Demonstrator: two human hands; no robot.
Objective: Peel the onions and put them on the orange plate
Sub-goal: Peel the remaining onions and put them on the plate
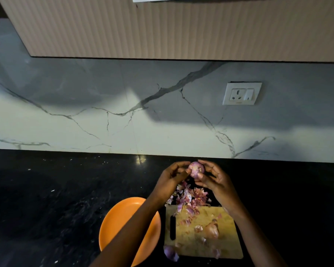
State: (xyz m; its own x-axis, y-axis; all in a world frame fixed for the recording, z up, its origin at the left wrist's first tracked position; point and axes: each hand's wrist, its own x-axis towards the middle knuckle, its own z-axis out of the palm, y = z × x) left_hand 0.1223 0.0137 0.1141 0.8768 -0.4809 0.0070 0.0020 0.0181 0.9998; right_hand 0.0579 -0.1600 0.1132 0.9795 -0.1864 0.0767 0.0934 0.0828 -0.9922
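Above the peel heap (189,197), my left hand (172,178) and right hand (214,180) pinch the onion (195,169) between curled fingertips, apart from the orange plate (121,214) and cutting board (226,239).

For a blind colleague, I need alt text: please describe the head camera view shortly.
Both hands, left and right, hold a purple onion above a black counter. Below lie onion peels, a wooden cutting board with another onion, and an orange plate.
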